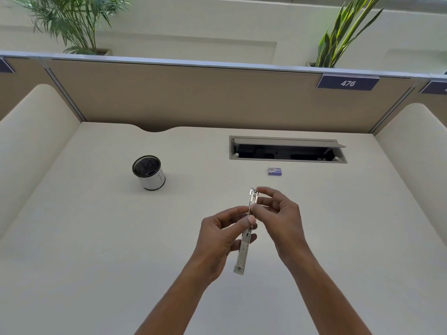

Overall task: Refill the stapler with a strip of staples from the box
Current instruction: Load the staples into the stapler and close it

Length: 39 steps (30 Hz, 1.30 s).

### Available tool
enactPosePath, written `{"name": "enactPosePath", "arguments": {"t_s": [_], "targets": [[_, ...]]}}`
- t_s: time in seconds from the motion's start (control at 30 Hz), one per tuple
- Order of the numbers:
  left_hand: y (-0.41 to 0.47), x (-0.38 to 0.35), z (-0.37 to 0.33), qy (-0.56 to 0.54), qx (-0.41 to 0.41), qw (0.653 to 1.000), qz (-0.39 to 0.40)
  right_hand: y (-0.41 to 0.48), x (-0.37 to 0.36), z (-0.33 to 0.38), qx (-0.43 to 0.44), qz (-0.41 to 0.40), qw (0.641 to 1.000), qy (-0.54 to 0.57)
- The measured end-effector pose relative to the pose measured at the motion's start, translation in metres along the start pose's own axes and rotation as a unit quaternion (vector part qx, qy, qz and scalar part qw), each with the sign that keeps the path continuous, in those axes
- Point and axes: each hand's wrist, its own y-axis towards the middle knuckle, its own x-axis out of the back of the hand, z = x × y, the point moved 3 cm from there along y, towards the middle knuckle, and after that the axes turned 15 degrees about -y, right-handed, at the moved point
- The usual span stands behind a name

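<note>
A long silver stapler (243,247) is held above the desk, pointing away from me, its far end near the box. My left hand (222,235) grips its middle, thumb on top and fingers beneath. My right hand (275,213) pinches the far part of the stapler between thumb and fingertips, near its front end. Whether a strip of staples is between those fingers is too small to tell. The small blue staple box (274,171) lies on the desk beyond the hands, apart from both.
A black mesh pen cup (149,172) with a white label stands at the left. An open cable tray (287,151) is sunk into the cream desk (96,238) at the back right. Beige partitions enclose the desk on three sides.
</note>
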Motion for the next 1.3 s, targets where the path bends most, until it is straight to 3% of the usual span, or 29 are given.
{"name": "enactPosePath", "arguments": {"t_s": [0.77, 0.9, 1.03, 1.13, 1.3], "targets": [[-0.004, -0.002, 0.000, -0.015, 0.006, 1.000, 0.015, 0.009, -0.002, 0.004, 0.046, -0.007, 0.999, 0.013], [-0.002, 0.002, -0.002, -0.024, 0.010, 1.000, 0.010, -0.008, 0.007, 0.004, 0.130, -0.051, 0.988, -0.073], [0.001, 0.005, -0.004, -0.022, 0.015, 0.999, 0.027, -0.029, 0.005, 0.003, 0.240, 0.000, 0.967, -0.091], [0.002, 0.006, -0.002, -0.020, 0.016, 0.999, 0.032, -0.030, 0.002, 0.001, 0.257, 0.025, 0.961, -0.100], [0.004, 0.003, 0.000, -0.027, 0.019, 0.999, 0.039, -0.023, 0.001, -0.002, 0.255, -0.012, 0.960, -0.112]]}}
